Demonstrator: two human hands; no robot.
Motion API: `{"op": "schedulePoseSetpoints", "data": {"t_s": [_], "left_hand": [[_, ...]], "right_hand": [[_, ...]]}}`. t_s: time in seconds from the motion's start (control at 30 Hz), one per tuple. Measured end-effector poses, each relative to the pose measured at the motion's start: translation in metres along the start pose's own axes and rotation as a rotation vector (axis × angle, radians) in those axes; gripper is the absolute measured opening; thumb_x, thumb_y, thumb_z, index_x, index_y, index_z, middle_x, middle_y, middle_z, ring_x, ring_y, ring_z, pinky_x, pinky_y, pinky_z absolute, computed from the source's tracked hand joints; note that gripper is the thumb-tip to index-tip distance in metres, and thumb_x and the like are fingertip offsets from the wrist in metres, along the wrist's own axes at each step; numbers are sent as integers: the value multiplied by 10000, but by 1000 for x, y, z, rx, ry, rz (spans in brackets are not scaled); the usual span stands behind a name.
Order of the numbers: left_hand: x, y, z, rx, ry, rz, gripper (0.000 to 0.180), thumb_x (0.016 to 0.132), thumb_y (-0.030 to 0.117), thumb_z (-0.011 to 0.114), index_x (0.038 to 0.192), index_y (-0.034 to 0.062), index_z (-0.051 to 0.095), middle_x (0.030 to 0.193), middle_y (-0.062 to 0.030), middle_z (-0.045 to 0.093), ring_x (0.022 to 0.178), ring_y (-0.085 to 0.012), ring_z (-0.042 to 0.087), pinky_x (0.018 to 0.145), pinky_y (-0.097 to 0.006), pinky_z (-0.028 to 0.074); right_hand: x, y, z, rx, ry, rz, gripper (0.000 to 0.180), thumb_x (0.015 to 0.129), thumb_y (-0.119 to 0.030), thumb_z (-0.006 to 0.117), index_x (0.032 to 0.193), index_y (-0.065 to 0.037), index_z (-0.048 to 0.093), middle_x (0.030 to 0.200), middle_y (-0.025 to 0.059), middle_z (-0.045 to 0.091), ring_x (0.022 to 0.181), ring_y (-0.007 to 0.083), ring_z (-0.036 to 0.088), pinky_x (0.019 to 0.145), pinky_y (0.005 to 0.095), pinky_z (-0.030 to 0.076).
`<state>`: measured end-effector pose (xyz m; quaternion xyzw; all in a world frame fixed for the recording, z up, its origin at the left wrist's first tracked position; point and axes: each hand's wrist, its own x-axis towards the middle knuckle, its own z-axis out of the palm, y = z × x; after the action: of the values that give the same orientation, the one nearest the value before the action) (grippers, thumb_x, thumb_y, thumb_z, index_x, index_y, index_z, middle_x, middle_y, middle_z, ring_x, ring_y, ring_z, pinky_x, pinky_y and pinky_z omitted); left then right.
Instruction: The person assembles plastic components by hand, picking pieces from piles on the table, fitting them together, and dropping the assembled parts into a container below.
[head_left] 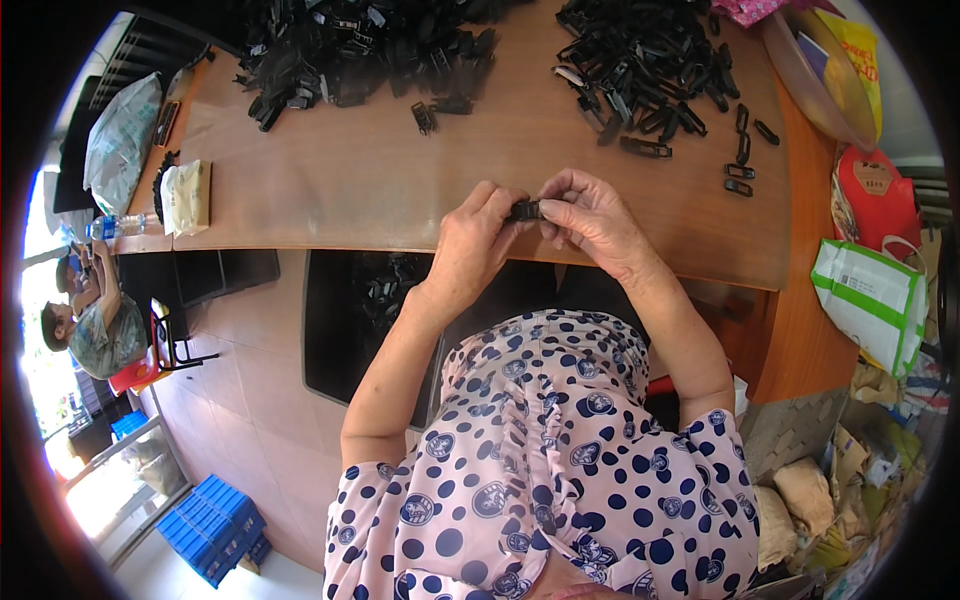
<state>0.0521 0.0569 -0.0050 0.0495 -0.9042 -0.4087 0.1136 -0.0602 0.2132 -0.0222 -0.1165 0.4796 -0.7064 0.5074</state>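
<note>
Just over the table's near edge, both my hands are on a small black plastic piece [525, 211], whose kind I cannot make out. My left hand [468, 238] grips its left end between thumb and fingers. With thumb and forefinger, my right hand [598, 225] pinches its right end. The fingers cover much of it. Similar narrow black plastic pieces lie in a heap [370, 50] at the far left of the table and in another heap [650, 60] at the far right. Several loose ones, such as a frame-shaped piece [740, 171], lie right of my right hand.
The brown table [330, 190] spans the view. On its left are a tissue pack [186, 198] and a water bottle [115, 228]; a plastic basin [820, 85] stands far right. A black tray [335, 320] with black parts sits below the edge. Another person [105, 330] sits at far left.
</note>
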Motion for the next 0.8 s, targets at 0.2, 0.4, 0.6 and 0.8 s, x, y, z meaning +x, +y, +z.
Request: {"op": "schedulePoseSetpoints", "data": {"t_s": [0.2,0.4,0.6,0.8], "left_hand": [[-17,6,-6,-76,-33,-99,229,811,29,661,1037,30,621,890,-125,586,745,-282,597,661,-349,489],[-30,4,-14,-3,3,58,243,801,71,687,1030,19,626,836,-120,606,700,-271,604,625,-348,490],[-45,4,-22,37,4,48,249,784,102,711,1003,8,637,802,-125,612,676,-275,605,607,-349,488],[-51,5,-33,-180,-35,-67,245,764,88,729,985,6,662,911,-122,632,745,-238,617,673,-312,498]], "right_hand": [[-7,-16,6,-274,-55,93,150,878,-144,663,937,-32,581,798,3,579,677,57,527,586,187,440],[-3,-29,13,-411,-190,207,159,865,-147,678,908,-34,576,803,11,588,665,69,534,560,203,430],[5,-25,23,-472,-267,421,169,871,-163,669,893,-27,569,774,17,598,649,93,579,509,196,391],[7,-7,32,-179,-288,479,299,899,-253,635,1068,-24,544,914,49,606,700,114,624,479,179,403]]}}
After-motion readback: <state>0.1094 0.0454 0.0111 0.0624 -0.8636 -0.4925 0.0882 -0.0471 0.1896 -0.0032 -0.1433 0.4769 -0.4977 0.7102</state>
